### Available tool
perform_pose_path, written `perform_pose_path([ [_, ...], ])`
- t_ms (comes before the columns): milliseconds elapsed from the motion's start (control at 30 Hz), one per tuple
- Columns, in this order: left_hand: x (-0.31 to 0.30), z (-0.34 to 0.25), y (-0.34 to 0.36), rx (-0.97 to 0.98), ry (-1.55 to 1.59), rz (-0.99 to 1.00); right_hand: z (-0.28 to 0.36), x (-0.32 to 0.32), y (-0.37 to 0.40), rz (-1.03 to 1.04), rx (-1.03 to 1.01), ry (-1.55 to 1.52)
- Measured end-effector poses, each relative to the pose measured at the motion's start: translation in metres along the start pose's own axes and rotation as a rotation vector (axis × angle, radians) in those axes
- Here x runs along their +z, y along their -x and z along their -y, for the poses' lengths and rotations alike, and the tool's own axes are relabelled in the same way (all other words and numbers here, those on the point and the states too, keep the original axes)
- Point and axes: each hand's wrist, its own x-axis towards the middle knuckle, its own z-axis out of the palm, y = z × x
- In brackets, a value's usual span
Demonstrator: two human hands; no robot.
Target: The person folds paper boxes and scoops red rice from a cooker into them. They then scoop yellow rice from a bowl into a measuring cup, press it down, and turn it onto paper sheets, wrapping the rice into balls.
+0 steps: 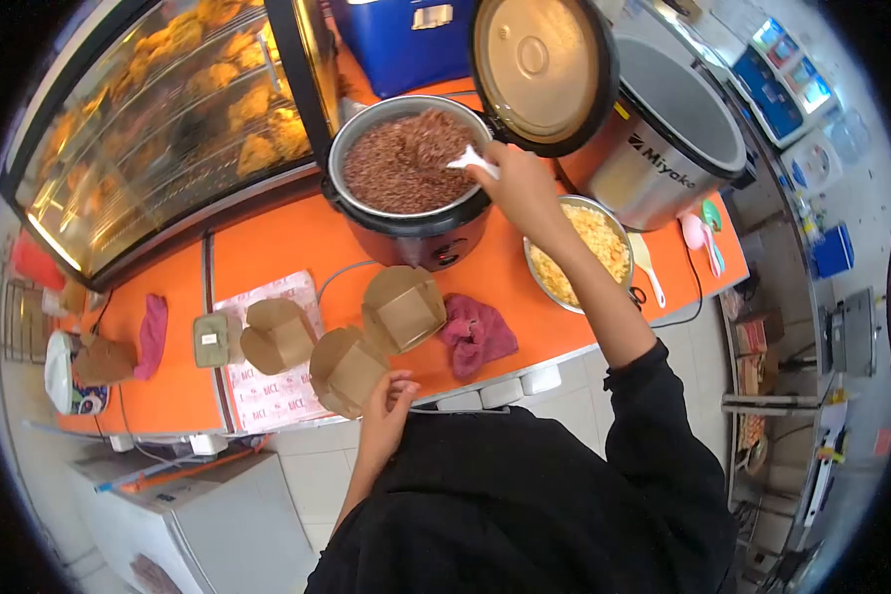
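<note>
My right hand (518, 188) is closed round the handle of a white rice paddle (473, 160), its blade down in reddish-brown rice (396, 163). The rice fills the inner pot of a dark red rice cooker (416, 241), whose lid (535, 64) stands raised. My left hand (389, 404) is beside a brown paper food box (348, 373), fingers loosely bent and thumb apart, with nothing visible between them. Two more such boxes, one at the right (403, 309) and one at the left (277, 337), stand unfolded close by.
A metal bowl of yellow rice (591, 247) and a pale paddle (647, 269) lie right, before a large Miyako cooker (658, 148). A crumpled pink cloth (475, 335) is near the counter's front edge. Printed paper (262, 396) lies left; a glass display case (168, 119) holds fried chicken.
</note>
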Motion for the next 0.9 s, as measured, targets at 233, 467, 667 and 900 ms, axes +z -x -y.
perform_pose_path([
  [233, 0.018, 0.047, -0.041, -0.362, 0.855, 0.071, 0.0, 0.008, 0.001, -0.05, -0.065, 0.045],
  [467, 0.031, 0.058, -0.1, -0.277, 1.275, -0.047, 0.003, 0.007, 0.004, -0.007, -0.057, 0.075],
  [667, 0.036, 0.02, -0.085, -0.266, 1.128, -0.138, 0.001, 0.0, 0.005, 0.095, -0.033, 0.11],
  [900, 0.029, -0.002, -0.086, -0.353, 1.113, -0.087, -0.006, 0.0, 0.001, 0.077, -0.078, 0.098],
])
